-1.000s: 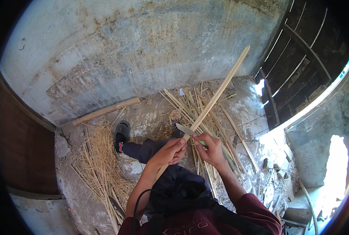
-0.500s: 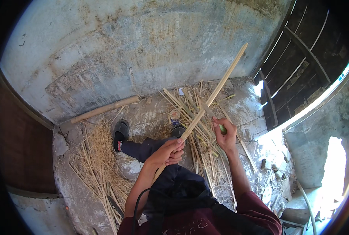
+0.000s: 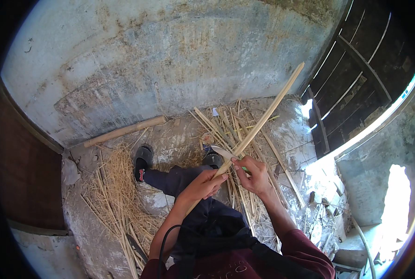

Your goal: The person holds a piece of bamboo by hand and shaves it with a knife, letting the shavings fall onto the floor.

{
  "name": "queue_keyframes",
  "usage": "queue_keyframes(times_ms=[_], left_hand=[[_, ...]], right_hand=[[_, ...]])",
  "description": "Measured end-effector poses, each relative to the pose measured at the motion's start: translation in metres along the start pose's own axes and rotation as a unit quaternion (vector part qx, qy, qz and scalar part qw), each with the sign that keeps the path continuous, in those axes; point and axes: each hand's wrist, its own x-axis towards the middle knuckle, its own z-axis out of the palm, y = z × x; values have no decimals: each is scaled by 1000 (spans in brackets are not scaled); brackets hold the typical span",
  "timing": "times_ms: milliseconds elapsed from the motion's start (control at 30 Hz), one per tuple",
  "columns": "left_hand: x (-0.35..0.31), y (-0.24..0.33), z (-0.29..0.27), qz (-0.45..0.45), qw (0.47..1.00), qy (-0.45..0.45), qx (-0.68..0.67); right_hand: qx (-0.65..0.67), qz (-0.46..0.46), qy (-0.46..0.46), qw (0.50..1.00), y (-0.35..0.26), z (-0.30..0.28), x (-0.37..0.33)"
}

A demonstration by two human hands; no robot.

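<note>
Sticks (image 3: 224,124) lie beneath the pale strip (image 3: 271,107), which slants outward through your closed left hand (image 3: 202,185). Your right hand (image 3: 254,176) grasps the knife (image 3: 222,152), its blade across the strip just beyond the left hand. Excess force or uneven grain could make the blade skid down the strip into your left hand.

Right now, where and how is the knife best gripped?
I'd grip the knife by its green handle, coming from the lower right: the blade points up and left across the pale strip, so the handle end faces that side. The right hand holds it there; the left hand grips the strip.
</note>
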Motion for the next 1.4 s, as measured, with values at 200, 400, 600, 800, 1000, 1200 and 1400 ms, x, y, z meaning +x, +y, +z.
queue_keyframes(times_ms=[200, 400, 600, 800, 1000, 1200, 1400], left_hand=[[7, -1, 1, -20, 999, -12, -46], [9, -12, 4, 27, 999, 40, 6], [7, -10, 5, 80, 991, 68, 82], [12, -18, 2, 102, 979, 89, 155], [14, -18, 5, 98, 980, 94, 148], [12, -11, 9, 98, 982, 92, 134], [10, -16, 6, 133, 972, 103, 165]], right_hand=[[14, 10, 2, 1000, 1, 4, -10], [31, 36, -16, 999, 0, 5, -11], [4, 55, -3, 998, 12, -10, -1], [7, 94, 28, 995, 10, -25, 6], [14, 129, -37, 991, -9, -21, 0], [42, 122, -45, 991, -16, -4, -3], [-4, 78, -44, 996, -14, -4, -1]])
